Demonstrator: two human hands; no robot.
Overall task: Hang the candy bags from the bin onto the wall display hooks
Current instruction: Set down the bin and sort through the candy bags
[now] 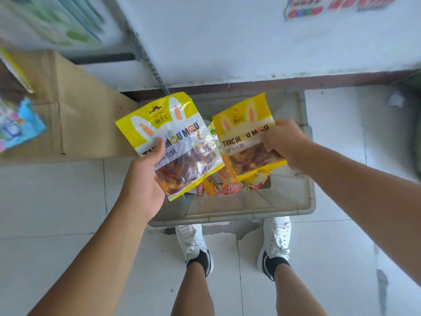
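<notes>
Hands grip one yellow rabbit-ear candy bag each: left hand (pixel 145 179) left bag (pixel 173 142), right hand (pixel 284 142) right bag (pixel 246 137).

Yellow candy bags: two, the left bag (pixel 180 133) at 11 o'clock and the right bag (pixel 243 124) at 1 o'clock. Bin (pixel 293 197): one. Cardboard box (pixel 86 115): one, at 9 o'clock. Shoes (pixel 191 242): two, at 6 o'clock. Small packets (pixel 218 185) in the bin: count indeterminable.

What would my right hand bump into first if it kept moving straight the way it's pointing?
Probably the left bag, held by the left hand: the right hand, gripping the right bag, points across at it. Depth is unclear, so they might miss.
</notes>
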